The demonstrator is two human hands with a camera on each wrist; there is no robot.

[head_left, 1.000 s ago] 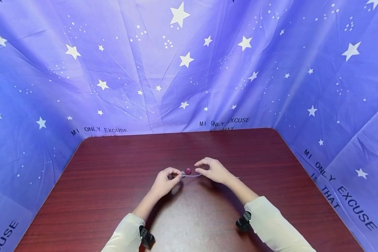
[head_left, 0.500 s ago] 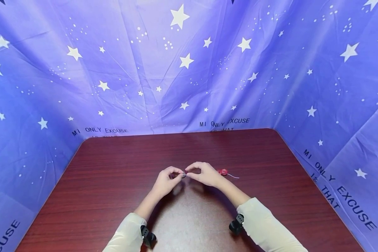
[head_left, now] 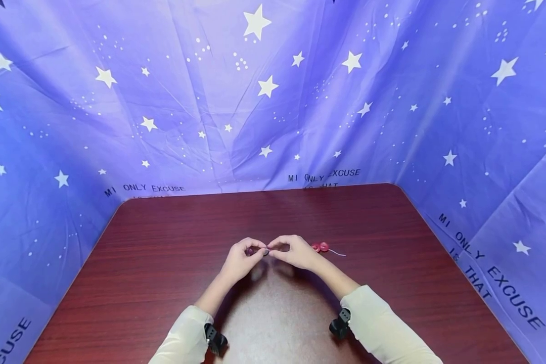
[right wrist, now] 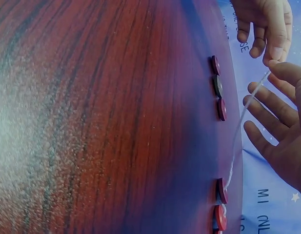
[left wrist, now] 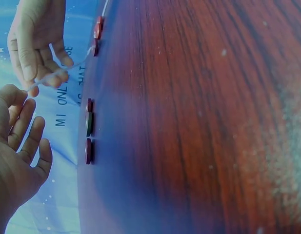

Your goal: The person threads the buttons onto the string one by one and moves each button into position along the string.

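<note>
Both hands meet fingertip to fingertip over the table. My left hand pinches a thin white string between thumb and index finger. My right hand pinches the same string right beside it, its other fingers spread loosely in the right wrist view. From the fingertips the string slants down to red buttons threaded on it, one a bright red button beyond my right hand. Under the hands lie loose buttons in a row: a dark green button between two dark red ones, such as the near red button.
The string's far tail lies on the dark red wood-grain table. A blue-purple cloth with white stars hangs around its back and sides. Black wrist cameras sit on the cream sleeves.
My right hand has moved left along the string to my left hand's fingertips, and its thumb and index have closed. The threaded red buttons have come into view behind it. The left hand has barely moved.
</note>
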